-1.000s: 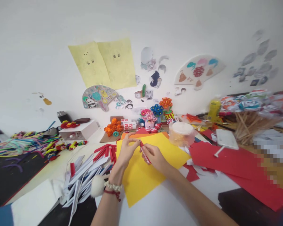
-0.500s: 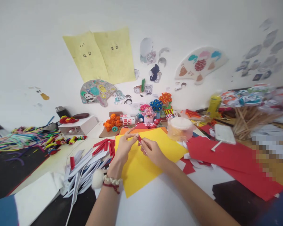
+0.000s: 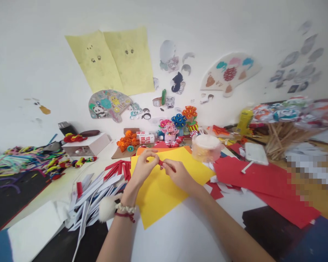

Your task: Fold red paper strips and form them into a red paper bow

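Above a yellow paper sheet [image 3: 164, 193], both of my hands meet at a small red piece [image 3: 160, 163]. The fingertips of my left hand [image 3: 145, 165] pinch its left end, with the index finger arched over. From the right, my right hand [image 3: 177, 174] grips the other end between thumb and fingers. The piece looks like rolled or folded paper; its exact shape is too small to tell. Orange paper [image 3: 142, 149] shows behind the yellow sheet. My left wrist wears a braided bracelet with a white fluffy ball [image 3: 107, 208].
Folded white strips [image 3: 91, 196] and red strips [image 3: 120, 169] lie left of the yellow sheet. Red sheets [image 3: 251, 178], a round clear tub [image 3: 207, 147] and a white device [image 3: 256, 154] are on the right. Handmade flowers [image 3: 168, 128] stand behind.
My left index finger has bent from stretched out to curled near the red piece. The piece now lies more level between my fingertips. The view has shifted slightly.
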### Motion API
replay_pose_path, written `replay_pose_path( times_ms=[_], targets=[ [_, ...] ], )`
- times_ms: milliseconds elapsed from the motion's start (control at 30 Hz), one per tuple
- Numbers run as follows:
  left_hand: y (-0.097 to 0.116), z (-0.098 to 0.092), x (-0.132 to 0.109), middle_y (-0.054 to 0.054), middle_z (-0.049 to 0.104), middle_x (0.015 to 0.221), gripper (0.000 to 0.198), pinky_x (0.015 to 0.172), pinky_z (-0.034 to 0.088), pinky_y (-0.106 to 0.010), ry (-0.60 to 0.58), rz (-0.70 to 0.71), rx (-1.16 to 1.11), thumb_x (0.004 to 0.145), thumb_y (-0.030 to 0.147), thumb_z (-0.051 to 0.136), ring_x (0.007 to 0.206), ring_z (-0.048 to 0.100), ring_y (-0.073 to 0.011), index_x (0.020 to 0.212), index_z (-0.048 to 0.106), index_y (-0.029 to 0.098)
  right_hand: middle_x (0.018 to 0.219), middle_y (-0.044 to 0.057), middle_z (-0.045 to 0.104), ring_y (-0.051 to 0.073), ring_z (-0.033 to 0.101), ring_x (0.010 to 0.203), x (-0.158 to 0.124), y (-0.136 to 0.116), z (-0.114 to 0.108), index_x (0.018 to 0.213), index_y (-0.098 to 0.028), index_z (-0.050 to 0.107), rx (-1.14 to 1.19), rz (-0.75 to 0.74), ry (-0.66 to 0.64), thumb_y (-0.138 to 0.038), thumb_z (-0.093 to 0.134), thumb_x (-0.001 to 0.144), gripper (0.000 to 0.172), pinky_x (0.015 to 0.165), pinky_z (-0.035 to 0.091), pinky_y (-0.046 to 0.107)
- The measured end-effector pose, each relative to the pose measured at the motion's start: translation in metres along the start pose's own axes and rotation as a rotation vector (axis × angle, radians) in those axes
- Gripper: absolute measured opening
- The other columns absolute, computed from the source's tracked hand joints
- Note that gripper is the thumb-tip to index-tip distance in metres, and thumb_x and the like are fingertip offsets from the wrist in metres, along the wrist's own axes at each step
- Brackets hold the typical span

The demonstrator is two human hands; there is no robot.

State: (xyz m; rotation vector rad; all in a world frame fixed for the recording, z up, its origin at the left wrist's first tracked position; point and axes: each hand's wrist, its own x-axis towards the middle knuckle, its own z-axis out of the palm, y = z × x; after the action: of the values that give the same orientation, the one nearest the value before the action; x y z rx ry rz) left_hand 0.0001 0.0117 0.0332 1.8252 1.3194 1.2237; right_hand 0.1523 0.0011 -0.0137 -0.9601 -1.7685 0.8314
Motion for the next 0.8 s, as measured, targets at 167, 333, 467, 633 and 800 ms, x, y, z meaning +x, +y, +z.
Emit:
replay_pose_path(
  times_ms=[167,333,467,633,800],
  targets=[
    [0.001,-0.003,-0.001,-0.005,0.069,0.098,0.016,0.078,0.04,-0.032,-0.096,0.073,0.112,0.076,0.029,0.055,0.097,0.06,-0.0211,0.067,0.063,0.019,0.063,-0.001,0.058,0.012,0.047,0.054,0.0,0.008,-0.004,0.077,-0.019,0.06,-0.156,-0.02,0.012,-0.027,0.043,0.09,0.023,0.056,0.032,0.023],
    [0.001,-0.001,-0.001,-0.006,0.068,0.102,0.01,0.074,0.042,-0.03,-0.07,0.18,0.219,0.075,0.026,0.057,0.096,0.06,-0.0209,0.072,0.065,0.02,0.07,0.002,0.066,0.015,0.057,0.061,-0.003,0.004,-0.01,0.084,-0.02,0.062,-0.388,-0.014,-0.015,-0.023,0.04,0.092,0.023,0.058,0.031,0.024],
    [0.0,0.005,-0.002,-0.003,0.069,0.085,0.008,0.073,0.044,-0.03,-0.112,0.254,0.299,0.077,0.022,0.056,0.081,0.06,-0.0172,0.073,0.062,0.02,0.078,0.005,0.07,0.017,0.062,0.07,-0.004,-0.001,-0.012,0.092,-0.021,0.063,-0.577,0.013,-0.04,-0.023,0.04,0.094,0.024,0.06,0.03,0.025],
    [0.0,0.012,-0.005,-0.003,0.067,0.078,0.007,0.073,0.044,-0.031,-0.133,0.276,0.339,0.077,0.018,0.055,0.075,0.058,-0.0168,0.075,0.061,0.019,0.085,0.008,0.072,0.019,0.065,0.077,-0.003,0.0,-0.011,0.095,-0.02,0.065,-0.593,0.035,-0.069,-0.021,0.041,0.094,0.023,0.063,0.033,0.025],
    [-0.002,0.015,-0.007,-0.003,0.067,0.079,0.008,0.076,0.043,-0.032,-0.104,0.304,0.356,0.077,0.017,0.053,0.077,0.056,-0.0178,0.074,0.061,0.019,0.086,0.009,0.072,0.019,0.065,0.079,-0.004,0.001,-0.01,0.1,-0.018,0.065,-0.504,0.008,-0.051,-0.019,0.041,0.093,0.025,0.065,0.037,0.024]
  ],
)
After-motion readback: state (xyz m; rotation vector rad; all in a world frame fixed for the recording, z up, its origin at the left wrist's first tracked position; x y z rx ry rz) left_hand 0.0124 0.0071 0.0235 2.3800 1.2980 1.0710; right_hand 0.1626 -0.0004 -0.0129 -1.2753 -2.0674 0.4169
